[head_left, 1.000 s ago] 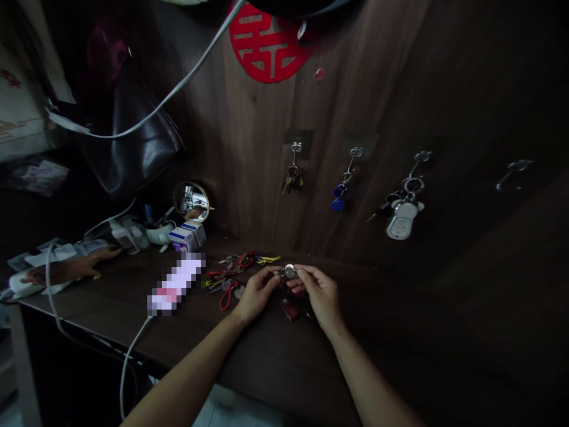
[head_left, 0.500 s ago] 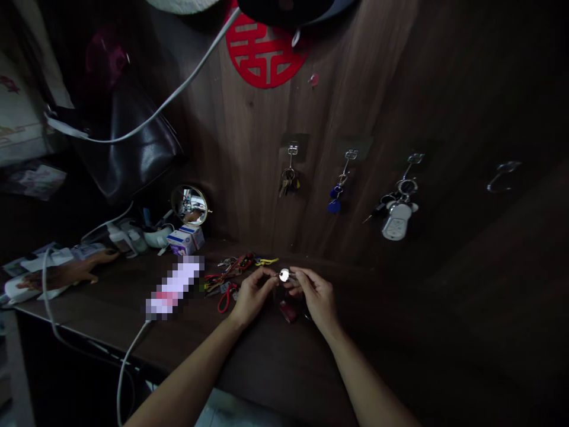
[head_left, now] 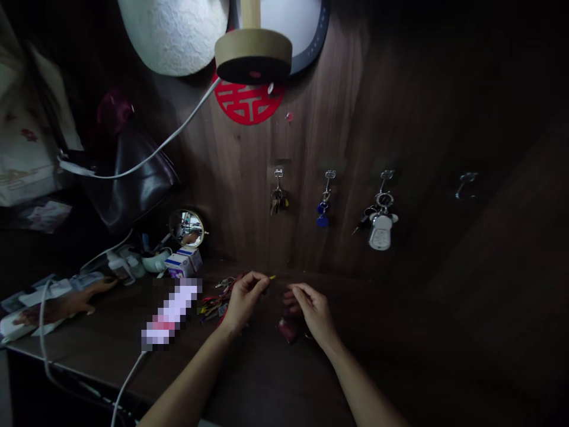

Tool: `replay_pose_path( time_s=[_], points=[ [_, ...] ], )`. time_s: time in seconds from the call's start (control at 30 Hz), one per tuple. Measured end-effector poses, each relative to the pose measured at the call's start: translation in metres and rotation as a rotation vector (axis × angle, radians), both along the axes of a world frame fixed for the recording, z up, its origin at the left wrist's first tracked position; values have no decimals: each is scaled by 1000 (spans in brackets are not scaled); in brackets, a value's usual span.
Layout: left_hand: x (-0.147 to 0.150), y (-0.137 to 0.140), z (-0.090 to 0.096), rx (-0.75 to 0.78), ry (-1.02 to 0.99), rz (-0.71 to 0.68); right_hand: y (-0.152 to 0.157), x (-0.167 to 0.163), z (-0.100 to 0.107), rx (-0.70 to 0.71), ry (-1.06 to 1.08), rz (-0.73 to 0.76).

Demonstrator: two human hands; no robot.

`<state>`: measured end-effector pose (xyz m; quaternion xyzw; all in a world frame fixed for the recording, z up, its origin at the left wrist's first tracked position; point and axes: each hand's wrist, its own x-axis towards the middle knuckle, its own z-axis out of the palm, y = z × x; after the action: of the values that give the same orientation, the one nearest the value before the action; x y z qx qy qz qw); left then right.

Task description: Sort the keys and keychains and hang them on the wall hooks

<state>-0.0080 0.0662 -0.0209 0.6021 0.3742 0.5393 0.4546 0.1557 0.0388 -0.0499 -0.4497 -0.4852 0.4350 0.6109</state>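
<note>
My left hand (head_left: 243, 299) is closed in a pinch, thumb against forefinger, over the right end of a pile of keys and cords (head_left: 216, 305) on the dark desk. What sits in that pinch, if anything, is too small to make out. A yellow tip (head_left: 272, 277) shows just past its fingertips. My right hand (head_left: 313, 308) is a short gap away, thumb and forefinger also pressed together and the other fingers curled. Its fingers hide whatever they hold. Below them is a dark red fob-like piece (head_left: 287, 331); I cannot tell whether it hangs or lies there.
Keys (head_left: 276, 201), blue tags (head_left: 322, 216) and a white bear-shaped fob (head_left: 380, 231) hang from wall hooks, beside a bare hook (head_left: 466, 185). A blurred-out phone (head_left: 171, 314) with a white cable, small boxes (head_left: 183, 263) and a round mirror (head_left: 189, 228) are leftward. A lamp (head_left: 253, 53) hangs above.
My hands have drawn apart; the bright round key head between them is no longer visible. The camera has tilted up, bringing the lamp and hats into view.
</note>
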Motion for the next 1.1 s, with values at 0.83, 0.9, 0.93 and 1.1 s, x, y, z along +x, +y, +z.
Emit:
replay_pose_path(
  time_s=[0.83, 0.9, 0.93, 1.1],
  points=[
    [23, 105, 168, 623, 258, 259, 5, 5, 0, -10, 18, -35],
    [25, 108, 173, 643, 318, 252, 5, 5, 1, -9, 4, -39],
    [25, 109, 175, 648, 345, 249, 5, 6, 0, -10, -1, -41],
    [27, 116, 178, 644, 458, 232, 8, 7, -2, -45, 0, -37]
  ],
)
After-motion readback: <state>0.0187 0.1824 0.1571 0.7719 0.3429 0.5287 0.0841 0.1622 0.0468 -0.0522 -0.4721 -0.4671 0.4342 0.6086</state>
